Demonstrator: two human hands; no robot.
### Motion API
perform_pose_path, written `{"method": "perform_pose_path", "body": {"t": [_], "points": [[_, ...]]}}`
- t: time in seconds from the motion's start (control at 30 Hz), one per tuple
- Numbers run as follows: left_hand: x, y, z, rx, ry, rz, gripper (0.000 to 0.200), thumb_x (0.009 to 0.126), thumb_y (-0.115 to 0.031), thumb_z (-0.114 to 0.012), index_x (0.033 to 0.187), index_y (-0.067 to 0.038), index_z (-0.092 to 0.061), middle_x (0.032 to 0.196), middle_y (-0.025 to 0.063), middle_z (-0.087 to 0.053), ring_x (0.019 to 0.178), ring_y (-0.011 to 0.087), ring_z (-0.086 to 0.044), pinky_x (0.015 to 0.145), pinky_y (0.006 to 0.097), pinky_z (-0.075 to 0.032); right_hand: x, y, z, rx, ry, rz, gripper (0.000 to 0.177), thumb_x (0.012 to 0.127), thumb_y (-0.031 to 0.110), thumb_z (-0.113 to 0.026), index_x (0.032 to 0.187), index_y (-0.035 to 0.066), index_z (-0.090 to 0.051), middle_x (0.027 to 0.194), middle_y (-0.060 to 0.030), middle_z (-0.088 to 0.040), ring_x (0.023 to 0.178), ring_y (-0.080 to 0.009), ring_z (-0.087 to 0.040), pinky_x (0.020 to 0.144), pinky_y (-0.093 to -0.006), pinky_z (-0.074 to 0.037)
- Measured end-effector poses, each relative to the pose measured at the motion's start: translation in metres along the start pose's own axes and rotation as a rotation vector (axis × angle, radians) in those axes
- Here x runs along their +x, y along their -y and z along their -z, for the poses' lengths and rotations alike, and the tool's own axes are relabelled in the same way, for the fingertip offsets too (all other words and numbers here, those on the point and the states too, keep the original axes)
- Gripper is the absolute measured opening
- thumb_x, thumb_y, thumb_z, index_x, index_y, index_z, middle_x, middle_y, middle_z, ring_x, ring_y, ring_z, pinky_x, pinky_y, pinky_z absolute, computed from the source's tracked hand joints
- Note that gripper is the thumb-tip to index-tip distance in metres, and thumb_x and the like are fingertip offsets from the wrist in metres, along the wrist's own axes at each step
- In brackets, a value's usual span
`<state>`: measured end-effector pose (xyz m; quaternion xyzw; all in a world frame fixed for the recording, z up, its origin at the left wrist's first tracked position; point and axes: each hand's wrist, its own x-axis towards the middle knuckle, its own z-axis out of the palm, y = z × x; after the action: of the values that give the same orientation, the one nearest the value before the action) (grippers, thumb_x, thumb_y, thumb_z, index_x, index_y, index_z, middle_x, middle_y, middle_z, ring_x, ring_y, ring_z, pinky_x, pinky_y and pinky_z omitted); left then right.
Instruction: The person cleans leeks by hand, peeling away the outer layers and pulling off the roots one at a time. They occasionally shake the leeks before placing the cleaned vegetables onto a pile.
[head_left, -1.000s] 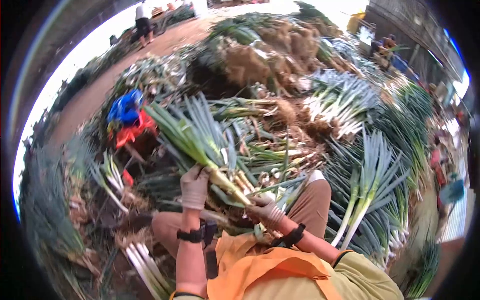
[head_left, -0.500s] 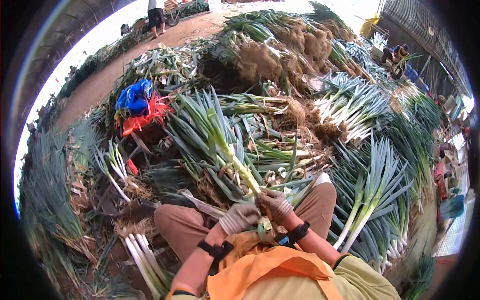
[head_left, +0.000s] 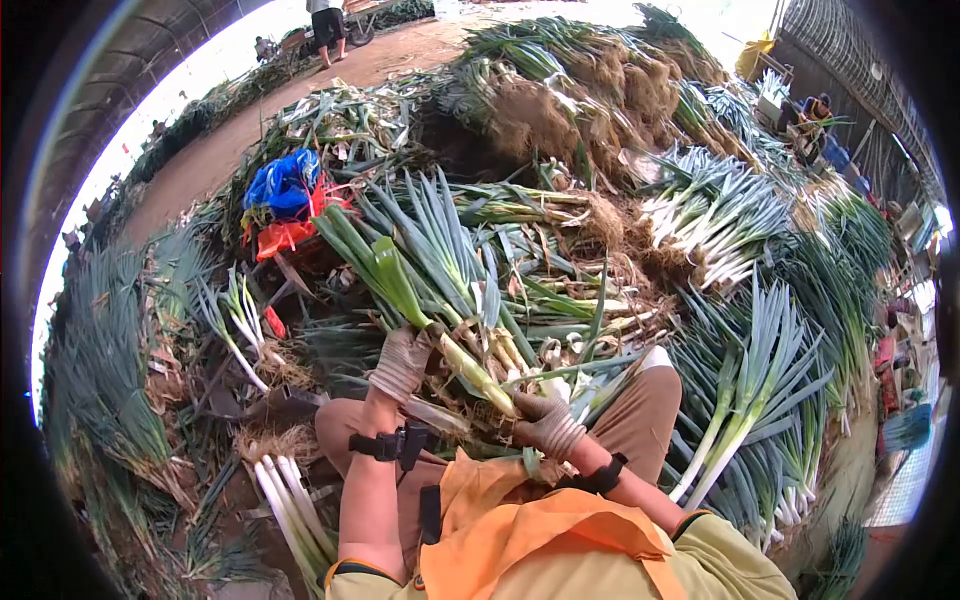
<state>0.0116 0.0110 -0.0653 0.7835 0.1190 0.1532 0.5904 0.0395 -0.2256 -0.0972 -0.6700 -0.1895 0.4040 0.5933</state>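
Note:
A thick green onion (head_left: 470, 370) lies slantwise in front of me, its leaves fanning up and left. My left hand (head_left: 403, 362), in a pale work glove, is closed at the upper stalk where the leaves begin. Around the lower end of the same stalk my gloved right hand (head_left: 550, 424) is closed; its fingertips are partly hidden. Loose leaves and other stalks lie under and behind it, close to both hands. Below the hands are my brown-trousered knees and an orange apron (head_left: 540, 530).
Trimmed green onions (head_left: 745, 390) lie right, with another bundle (head_left: 715, 215) beyond. A rooty heap (head_left: 590, 90) rises behind. Blue and red plastic bags (head_left: 283, 190) sit left of centre. White stalks (head_left: 290, 500) lie lower left. One person (head_left: 327, 30) stands far back; another (head_left: 812, 112) is far right.
My left hand has moved up and left along the stalk, away from the right hand. My right hand stays at the lower end. The view has shifted slightly.

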Motion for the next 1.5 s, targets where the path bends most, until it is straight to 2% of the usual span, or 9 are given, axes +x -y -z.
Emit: {"method": "perform_pose_path", "body": {"t": [0.27,0.47,0.6,0.83,1.03,1.1,1.27,1.4,1.5], "points": [[-0.008,0.007,-0.026,0.220,-0.213,-0.041,0.038,0.088,-0.023,-0.046,0.057,-0.002,-0.051,0.046,0.0022,-0.046,0.040,0.0117,-0.048,0.039,0.0251,-0.038,0.004,-0.010,-0.002,0.073,-0.096,0.152,0.049,0.070,0.004,-0.063,0.117,0.001,-0.048,0.100,-0.0046,-0.059,0.088,-0.0062,-0.050,0.079,-0.0207,-0.041],[-0.006,0.005,-0.034,-1.199,-0.190,0.324,0.025,0.085,-0.023,-0.047,0.087,0.001,-0.053,0.081,0.0169,-0.059,0.074,0.0264,-0.059,0.067,0.0367,-0.049,0.004,-0.012,-0.002,-0.201,-0.184,0.321,0.051,0.069,0.001,-0.061,0.118,0.002,-0.047,0.098,-0.0016,-0.058,0.085,-0.0060,-0.050,0.076,-0.0204,-0.042],[-0.004,0.022,-0.030,-1.425,-0.144,0.352,0.026,0.080,-0.014,-0.043,0.099,0.002,-0.049,0.086,0.0176,-0.056,0.082,0.0289,-0.056,0.076,0.0408,-0.046,0.010,-0.012,-0.006,-0.390,-0.212,0.421,0.054,0.067,-0.001,-0.061,0.119,0.004,-0.047,0.095,-0.0012,-0.059,0.082,-0.0069,-0.052,0.072,-0.0209,-0.044],[-0.003,-0.013,-0.033,-1.385,-0.098,0.409,0.023,0.073,-0.014,-0.046,0.089,0.000,-0.053,0.079,0.0127,-0.056,0.075,0.0282,-0.055,0.074,0.0427,-0.046,0.013,-0.030,-0.003,-0.043,-0.224,0.302,0.054,0.066,0.002,-0.062,0.118,0.008,-0.048,0.089,-0.0106,-0.061,0.078,-0.0105,-0.057,0.069,-0.0244,-0.046],[-0.004,0.020,-0.037,-1.229,-0.188,0.337,0.023,0.070,-0.005,-0.048,0.092,0.001,-0.053,0.080,0.0122,-0.056,0.075,0.0265,-0.057,0.072,0.0405,-0.049,0.011,-0.031,0.002,-0.612,-0.283,0.407,0.050,0.069,0.002,-0.063,0.116,0.007,-0.049,0.084,-0.0029,-0.061,0.073,-0.0065,-0.053,0.065,-0.0205,-0.044],[-0.007,0.016,-0.041,-1.104,-0.217,0.255,0.023,0.071,-0.003,-0.050,0.093,0.001,-0.053,0.080,0.0119,-0.056,0.075,0.0261,-0.057,0.072,0.0393,-0.050,0.013,-0.034,0.000,-0.082,-0.218,0.295,0.048,0.068,0.004,-0.061,0.115,0.009,-0.050,0.077,-0.0103,-0.060,0.066,-0.0159,-0.057,0.061,-0.0263,-0.046],[-0.016,-0.026,-0.035,-1.038,-0.120,0.230,0.017,0.080,-0.005,-0.051,0.095,0.002,-0.053,0.085,0.0168,-0.059,0.075,0.0266,-0.059,0.073,0.0366,-0.050,0.012,-0.031,0.006,-0.408,-0.341,0.506,0.045,0.068,0.004,-0.060,0.112,0.011,-0.053,0.071,-0.0149,-0.056,0.060,-0.0285,-0.055,0.054,-0.0331,-0.045],[-0.012,-0.006,-0.015,0.003,-0.107,0.210,0.028,0.083,-0.027,-0.055,0.078,0.001,-0.058,0.066,0.0076,-0.060,0.053,0.0139,-0.055,0.048,0.0251,-0.045,0.005,-0.011,0.010,-0.832,-0.430,0.658,0.046,0.066,0.005,-0.061,0.111,0.012,-0.053,0.067,-0.0141,-0.055,0.057,-0.0312,-0.054,0.049,-0.0355,-0.043],[-0.016,0.000,-0.024,-0.122,-0.123,0.225,0.030,0.085,-0.025,-0.052,0.068,-0.001,-0.058,0.054,0.0028,-0.054,0.044,0.0091,-0.047,0.041,0.0240,-0.038,0.005,-0.013,0.009,-0.835,-0.459,0.663,0.049,0.065,0.006,-0.063,0.112,0.013,-0.052,0.064,-0.0132,-0.053,0.055,-0.0299,-0.054,0.048,-0.0355,-0.042]]}}
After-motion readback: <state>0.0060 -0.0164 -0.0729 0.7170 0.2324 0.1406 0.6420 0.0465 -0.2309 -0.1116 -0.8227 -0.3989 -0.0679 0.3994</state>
